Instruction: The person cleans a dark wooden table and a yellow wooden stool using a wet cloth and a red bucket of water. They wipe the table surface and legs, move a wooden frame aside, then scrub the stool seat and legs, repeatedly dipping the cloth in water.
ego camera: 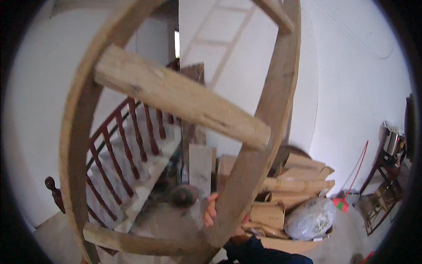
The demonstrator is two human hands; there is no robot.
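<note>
A wooden ladder [184, 99] with flat side rails and thick rungs stands tilted close before me and fills much of the view. My right hand [211, 211] grips its right rail low down, fingers showing on the inner side and the palm partly hidden behind the wood. A dark sleeve covers that arm. At the foot of the left rail, a small skin-toned patch at the picture's bottom edge may be my left hand; too little shows to tell its hold.
Behind the ladder, a staircase with a dark red wooden banister [120, 122] rises on the left. Flattened cardboard [303, 184] and a filled clear plastic bag [311, 219] lie right of centre. Farther right are a red-handled dustpan [341, 204] and a dark wooden stand [379, 178]. Boards lean by the wall.
</note>
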